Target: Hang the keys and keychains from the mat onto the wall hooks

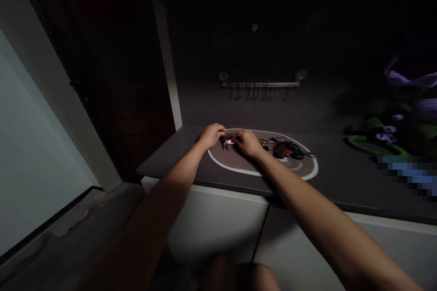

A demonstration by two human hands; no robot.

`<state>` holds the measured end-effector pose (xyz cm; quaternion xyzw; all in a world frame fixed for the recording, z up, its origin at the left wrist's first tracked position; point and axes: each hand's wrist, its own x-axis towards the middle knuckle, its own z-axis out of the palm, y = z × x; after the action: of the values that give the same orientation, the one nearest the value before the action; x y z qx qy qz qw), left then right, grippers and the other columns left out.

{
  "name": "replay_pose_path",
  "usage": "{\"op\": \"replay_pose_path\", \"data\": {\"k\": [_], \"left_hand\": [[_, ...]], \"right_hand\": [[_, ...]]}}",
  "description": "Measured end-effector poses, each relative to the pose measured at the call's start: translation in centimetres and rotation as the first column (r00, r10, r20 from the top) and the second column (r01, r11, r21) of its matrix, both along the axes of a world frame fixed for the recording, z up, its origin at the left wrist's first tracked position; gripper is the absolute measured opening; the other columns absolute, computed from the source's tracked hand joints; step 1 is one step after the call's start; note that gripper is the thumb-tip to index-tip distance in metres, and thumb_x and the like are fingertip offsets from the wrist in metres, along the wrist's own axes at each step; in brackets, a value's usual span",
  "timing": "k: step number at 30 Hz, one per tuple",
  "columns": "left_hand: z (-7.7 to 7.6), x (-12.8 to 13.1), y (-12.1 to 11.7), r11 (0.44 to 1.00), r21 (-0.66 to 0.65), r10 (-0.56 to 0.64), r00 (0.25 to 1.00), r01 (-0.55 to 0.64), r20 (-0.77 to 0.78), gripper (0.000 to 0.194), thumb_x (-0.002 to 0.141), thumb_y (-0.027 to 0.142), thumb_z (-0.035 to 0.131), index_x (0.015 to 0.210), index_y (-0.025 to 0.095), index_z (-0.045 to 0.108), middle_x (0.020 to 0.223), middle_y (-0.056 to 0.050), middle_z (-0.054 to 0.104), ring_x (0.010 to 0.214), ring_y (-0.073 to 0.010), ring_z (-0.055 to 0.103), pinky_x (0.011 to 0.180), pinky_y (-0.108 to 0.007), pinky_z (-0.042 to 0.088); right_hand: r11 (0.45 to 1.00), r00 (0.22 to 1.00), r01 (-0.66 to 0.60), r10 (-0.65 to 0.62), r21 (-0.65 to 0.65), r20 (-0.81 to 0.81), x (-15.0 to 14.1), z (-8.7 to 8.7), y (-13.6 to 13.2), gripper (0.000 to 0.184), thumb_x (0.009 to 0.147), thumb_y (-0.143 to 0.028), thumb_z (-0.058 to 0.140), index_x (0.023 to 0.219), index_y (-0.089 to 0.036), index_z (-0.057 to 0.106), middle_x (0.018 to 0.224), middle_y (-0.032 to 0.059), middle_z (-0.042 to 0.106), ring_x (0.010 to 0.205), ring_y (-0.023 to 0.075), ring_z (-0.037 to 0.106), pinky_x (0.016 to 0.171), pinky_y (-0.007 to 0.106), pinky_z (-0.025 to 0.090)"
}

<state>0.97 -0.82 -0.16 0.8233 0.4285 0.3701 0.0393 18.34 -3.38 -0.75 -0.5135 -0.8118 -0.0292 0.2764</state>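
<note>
My left hand (212, 136) reaches over the left end of an oval brown mat with a white border (235, 163), its fingertips pinched at a small bunch of keys (224, 143). From the other side my right hand (248, 142) bends its fingers in at the same bunch, beside a small pinkish piece (231, 142). Exactly what the right fingertips grip is hidden in the dim light. Right of that hand, a dark cluster of key rings and fobs (295, 151) lies on the mat, with a red-and-brown piece (284, 150) among it.
A rail with several hooks (261, 84) is fixed to the dark wall behind the grey counter (170, 154). Purple flowers (385, 136) and a blurred-out blue item (409, 175) are at the right. White cabinet doors (218, 218) stand below; a dark door (112, 77) is at the left.
</note>
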Motion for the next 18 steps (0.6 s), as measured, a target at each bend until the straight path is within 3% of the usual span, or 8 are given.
{"op": "replay_pose_path", "data": {"k": [5,11,18], "left_hand": [[0.2,0.4,-0.1,0.992,-0.12,0.004,0.956,0.033,0.292,0.011,0.073,0.013,0.056,0.076,0.014,0.067,0.073,-0.003,0.065,0.068,-0.0127,0.057,0.067,-0.025,0.044],[0.2,0.8,0.1,0.929,-0.303,0.037,0.763,0.211,0.645,0.008,0.067,0.016,0.063,0.074,0.012,0.064,0.058,0.001,0.059,0.049,-0.007,0.049,0.052,-0.021,0.042],[0.8,0.9,-0.5,0.895,-0.306,0.041,0.625,0.324,0.78,0.016,0.064,0.02,0.068,0.074,0.009,0.062,0.056,0.001,0.058,0.047,-0.0058,0.049,0.05,-0.019,0.04]], "right_hand": [[0.999,0.998,-0.05,0.049,-0.009,-0.041,0.0,0.2,-0.1,0.015,0.076,-0.012,0.054,0.082,-0.016,0.067,0.09,0.0076,0.067,0.084,0.0155,0.058,0.078,0.023,0.037],[0.997,0.964,-0.076,0.071,-0.009,-0.258,-0.1,0.2,0.0,0.014,0.078,-0.022,0.053,0.08,-0.017,0.066,0.084,0.0066,0.067,0.081,0.0159,0.058,0.075,0.026,0.04],[0.967,0.768,-0.251,0.17,-0.046,-0.617,-0.3,-0.3,0.9,0.019,0.078,-0.03,0.051,0.084,-0.016,0.062,0.082,0.0039,0.065,0.073,0.0133,0.058,0.069,0.026,0.045]]}}
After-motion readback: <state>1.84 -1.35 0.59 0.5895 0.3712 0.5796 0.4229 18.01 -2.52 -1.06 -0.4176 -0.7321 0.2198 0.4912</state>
